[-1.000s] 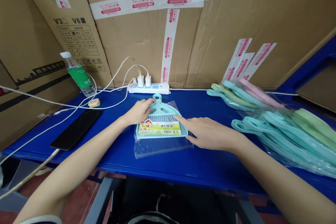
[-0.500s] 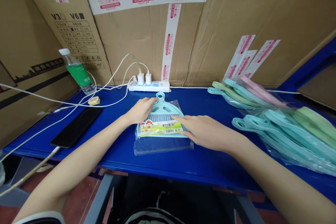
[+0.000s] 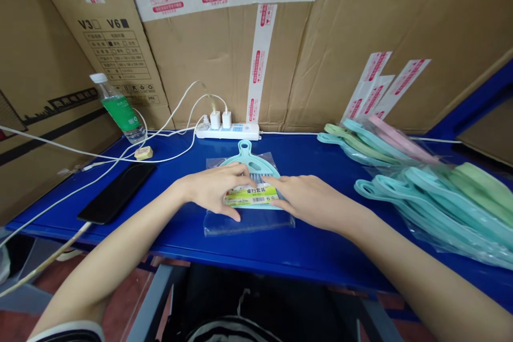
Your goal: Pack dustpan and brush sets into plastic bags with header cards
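Note:
A light-blue dustpan and brush set lies flat on the blue table in a clear plastic bag, its looped handle pointing away from me. Across its bristles runs a green, yellow and white label. My left hand rests over the set's left side, fingers spread and thumb apart, covering part of the label. From the right, my right hand touches the set's edge with index finger and thumb outstretched and apart. The undersides of both hands are hidden.
Several bagged dustpan sets in blue, green and pink are piled at the right. A power strip with white chargers stands behind. At the left are a bottle, a black phone and loose white cables. Cardboard backs the table.
My left hand has moved from beside the set's handle down and toward me onto the label, with its fingers spreading. My right hand and the set have barely shifted.

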Available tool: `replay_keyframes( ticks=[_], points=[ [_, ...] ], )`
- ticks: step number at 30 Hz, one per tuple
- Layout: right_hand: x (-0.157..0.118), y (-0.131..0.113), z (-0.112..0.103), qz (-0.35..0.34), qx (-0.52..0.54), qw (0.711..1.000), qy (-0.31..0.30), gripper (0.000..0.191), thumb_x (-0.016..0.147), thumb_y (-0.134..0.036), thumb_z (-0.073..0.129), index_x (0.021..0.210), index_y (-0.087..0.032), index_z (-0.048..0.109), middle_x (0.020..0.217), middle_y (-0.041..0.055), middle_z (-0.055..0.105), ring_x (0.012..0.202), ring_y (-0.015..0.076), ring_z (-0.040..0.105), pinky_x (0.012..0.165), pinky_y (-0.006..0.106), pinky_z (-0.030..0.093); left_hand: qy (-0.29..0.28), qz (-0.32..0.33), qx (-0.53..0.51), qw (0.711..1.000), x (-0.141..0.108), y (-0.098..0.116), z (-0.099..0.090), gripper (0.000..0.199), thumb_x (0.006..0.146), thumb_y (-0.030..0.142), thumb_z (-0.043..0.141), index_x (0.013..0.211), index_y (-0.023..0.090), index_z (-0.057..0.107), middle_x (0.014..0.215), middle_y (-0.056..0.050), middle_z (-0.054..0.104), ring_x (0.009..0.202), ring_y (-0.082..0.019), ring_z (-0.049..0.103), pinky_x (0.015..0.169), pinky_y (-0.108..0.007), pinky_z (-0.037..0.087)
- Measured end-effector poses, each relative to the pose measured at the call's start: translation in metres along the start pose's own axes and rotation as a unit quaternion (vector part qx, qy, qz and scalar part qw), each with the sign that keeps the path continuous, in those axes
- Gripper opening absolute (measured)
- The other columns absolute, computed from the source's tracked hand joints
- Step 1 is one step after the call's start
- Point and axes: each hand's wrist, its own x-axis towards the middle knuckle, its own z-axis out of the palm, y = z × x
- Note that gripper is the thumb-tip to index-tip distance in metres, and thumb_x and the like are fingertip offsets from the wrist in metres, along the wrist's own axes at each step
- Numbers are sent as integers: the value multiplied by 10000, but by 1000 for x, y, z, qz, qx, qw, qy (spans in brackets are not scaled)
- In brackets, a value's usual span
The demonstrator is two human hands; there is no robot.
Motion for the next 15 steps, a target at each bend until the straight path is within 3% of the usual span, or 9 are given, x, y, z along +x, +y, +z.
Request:
replay_keyframes(
  ticks=[6,15],
  points=[
    [-2,-1,0,3,-21,1000,-7,354,975,-261,462,1311,-169,527,1183,145,695,1000,314,690,738,369,508,-31,-41,-9,999,-2,1,-3,498,737,165,702,1221,169,584,1145,-98,569,1009,-253,605,901,-358,472],
    [0,0,1,2,-26,1000,-8,369,976,-272,456,1329,-177,510,1195,147,688,1017,312,683,745,370,498,-48,-46,-6,998,-2,2,-7,384,771,157,641,1154,160,618,1022,-72,607,838,-203,629,772,-313,485]
  ],
)
